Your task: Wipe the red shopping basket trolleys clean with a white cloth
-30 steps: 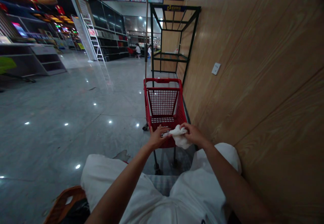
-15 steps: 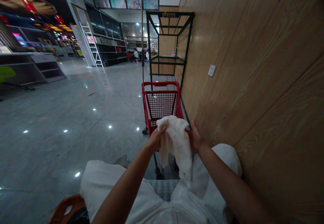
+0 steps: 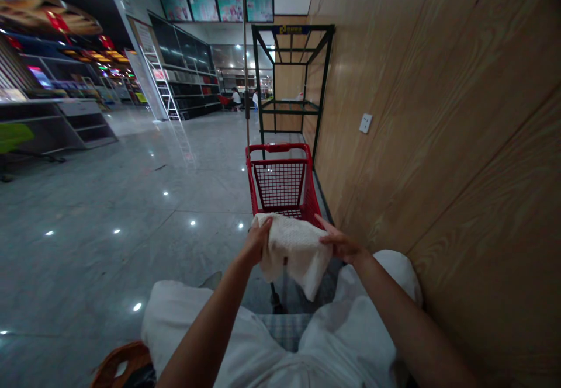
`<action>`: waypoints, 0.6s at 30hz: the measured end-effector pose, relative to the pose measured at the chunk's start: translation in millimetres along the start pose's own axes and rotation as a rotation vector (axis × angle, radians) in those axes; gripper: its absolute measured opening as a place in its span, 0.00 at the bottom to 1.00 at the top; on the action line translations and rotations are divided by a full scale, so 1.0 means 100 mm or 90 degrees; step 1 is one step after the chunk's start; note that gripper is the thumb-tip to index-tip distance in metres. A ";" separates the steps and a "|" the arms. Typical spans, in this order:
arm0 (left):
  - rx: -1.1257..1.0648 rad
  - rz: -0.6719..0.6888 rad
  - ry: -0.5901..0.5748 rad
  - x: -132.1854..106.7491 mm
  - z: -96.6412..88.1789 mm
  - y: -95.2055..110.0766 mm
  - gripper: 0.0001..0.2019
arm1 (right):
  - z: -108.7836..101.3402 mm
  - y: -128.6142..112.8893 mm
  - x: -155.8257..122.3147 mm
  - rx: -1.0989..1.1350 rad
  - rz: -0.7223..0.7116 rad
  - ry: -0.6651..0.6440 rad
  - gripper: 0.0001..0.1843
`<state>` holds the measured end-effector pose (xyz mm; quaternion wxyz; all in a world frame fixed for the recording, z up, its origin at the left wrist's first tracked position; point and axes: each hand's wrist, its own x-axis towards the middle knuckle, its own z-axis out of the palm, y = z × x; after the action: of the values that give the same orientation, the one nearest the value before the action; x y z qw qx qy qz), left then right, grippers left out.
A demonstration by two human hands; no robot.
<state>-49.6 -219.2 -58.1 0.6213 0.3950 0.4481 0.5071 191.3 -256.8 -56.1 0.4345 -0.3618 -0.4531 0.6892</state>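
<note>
A white textured cloth (image 3: 293, 250) hangs spread between both hands, in front of my knees in white trousers. My left hand (image 3: 255, 243) pinches its left upper edge, fingers closed on the fabric. My right hand (image 3: 339, 243) holds the right edge, thumb and fingers around it. Directly behind the cloth stands a small red shopping cart (image 3: 280, 181) with a mesh basket; the cloth hides its near rim.
A wood-panelled wall (image 3: 438, 142) with a white socket (image 3: 365, 123) runs along the right. An empty dark metal rack (image 3: 289, 78) stands behind the cart. Glossy grey floor (image 3: 109, 212) lies left, with shelving (image 3: 61, 113) and a ladder (image 3: 162, 81) far off. A brown basket (image 3: 116, 364) sits by my left leg.
The cloth was bunched between my hands at the cart's rim, then lifted and shaken out; now it is lower and held spread between both hands.
</note>
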 end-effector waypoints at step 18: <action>0.628 0.275 -0.114 -0.03 -0.37 0.63 0.22 | -0.23 -0.23 -0.07 -0.040 -0.005 0.139 0.30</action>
<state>-102.5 -210.1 -8.3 0.2795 0.7644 0.4870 0.3170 220.4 -251.3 -40.9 0.4722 -0.4465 -0.4259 0.6296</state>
